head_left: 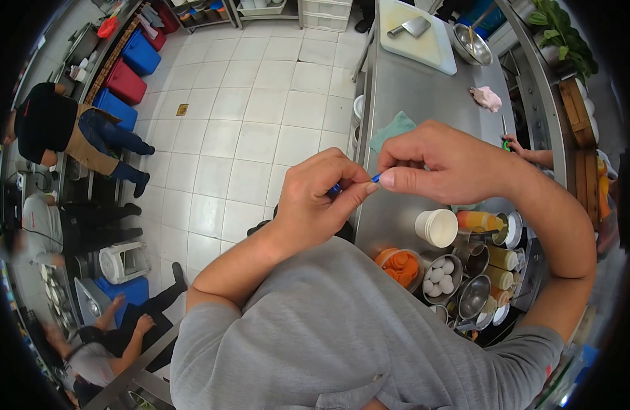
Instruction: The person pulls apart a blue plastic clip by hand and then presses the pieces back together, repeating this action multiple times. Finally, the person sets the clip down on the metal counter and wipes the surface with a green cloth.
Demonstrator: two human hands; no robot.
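My left hand point(322, 195) and my right hand point(431, 164) meet in front of my chest, above the near edge of the steel table point(434, 102). Both are closed in a pinch on a small blue thing point(376, 178), its tip showing between the two thumbs. More blue shows under the curled fingers of my left hand; the fingers hide the rest, so I cannot tell its kind. Behind my right hand lies a green cloth point(393, 130) at the table's edge.
A cleaver point(410, 27) lies on a white cutting board point(431, 51), beside a metal bowl point(473, 46). Close to me stand a white tub point(438, 227), carrot slices point(401, 266), eggs point(438, 277) and bottles point(480, 221). A co-worker's hand point(514, 145) reaches in at right; other people work at left.
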